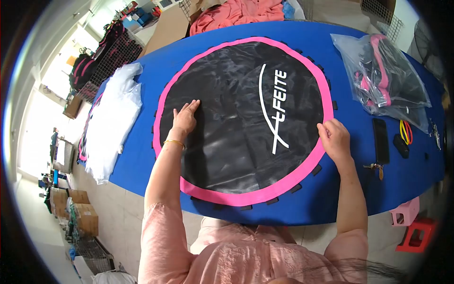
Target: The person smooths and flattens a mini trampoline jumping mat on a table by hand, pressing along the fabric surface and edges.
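Observation:
A round black trampoline mat [227,123] lies spread flat in front of me, with a pink border [227,196] and small black tabs around its rim. White lettering [279,99] reading "FEITE" and a curved white logo run across its right half. My left hand [186,119] rests on the black fabric at the left with its fingers stretched out. At the mat's right edge, my right hand [336,139] is closed, its fingers curled and pinching the pink border. The fingertips under the rim are hidden.
The blue-covered table [302,206] carries clear plastic bags [113,123] on the left and a bagged pink-and-black item [383,75] on the right. A phone [380,140], keys [377,169] and yellow and red bands [405,132] lie at right. Stools [417,235] stand below.

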The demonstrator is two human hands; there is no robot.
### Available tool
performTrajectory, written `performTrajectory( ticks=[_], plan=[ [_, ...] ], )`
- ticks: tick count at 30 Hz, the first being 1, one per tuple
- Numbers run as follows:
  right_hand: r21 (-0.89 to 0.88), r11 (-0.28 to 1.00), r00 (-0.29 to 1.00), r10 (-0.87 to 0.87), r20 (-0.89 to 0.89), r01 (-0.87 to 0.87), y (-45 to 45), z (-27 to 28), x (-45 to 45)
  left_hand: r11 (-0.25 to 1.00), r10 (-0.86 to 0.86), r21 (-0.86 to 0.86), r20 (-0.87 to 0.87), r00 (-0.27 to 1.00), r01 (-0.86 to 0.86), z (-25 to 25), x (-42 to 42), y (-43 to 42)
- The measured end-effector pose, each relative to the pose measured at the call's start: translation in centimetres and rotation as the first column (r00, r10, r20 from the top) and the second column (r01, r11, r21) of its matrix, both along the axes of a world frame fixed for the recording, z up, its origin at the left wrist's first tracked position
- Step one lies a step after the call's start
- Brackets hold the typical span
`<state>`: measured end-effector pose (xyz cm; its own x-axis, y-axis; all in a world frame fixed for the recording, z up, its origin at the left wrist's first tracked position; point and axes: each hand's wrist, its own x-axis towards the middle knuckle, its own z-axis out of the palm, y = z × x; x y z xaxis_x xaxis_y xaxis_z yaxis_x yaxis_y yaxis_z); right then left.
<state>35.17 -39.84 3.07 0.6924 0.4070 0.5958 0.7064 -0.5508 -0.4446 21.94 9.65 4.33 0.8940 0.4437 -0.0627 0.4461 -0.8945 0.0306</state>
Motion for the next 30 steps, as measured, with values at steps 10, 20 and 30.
performTrajectory(
  ticks=[10, 20, 30],
  plan=[
    [-0.020, 1.000, 1.000, 0.003, 0.005, -0.002, -0.5, -0.2, 0.0, 0.930, -0.368, 0.045, 0.063, 0.928, 0.365, 0.2, -3.1, -8.9],
    [-0.043, 0.999, 1.000, 0.012, 0.000, -0.012, -0.6, -0.3, 0.0, 0.888, -0.451, 0.131, 0.048, 0.891, 0.441, 0.3, -2.9, -11.3],
    [-0.041, 0.999, 0.999, 0.013, -0.038, -0.015, -0.4, 0.4, -0.2, 0.960, -0.278, 0.057, 0.026, 0.960, 0.276, 0.5, 4.1, -6.6]
  ],
)
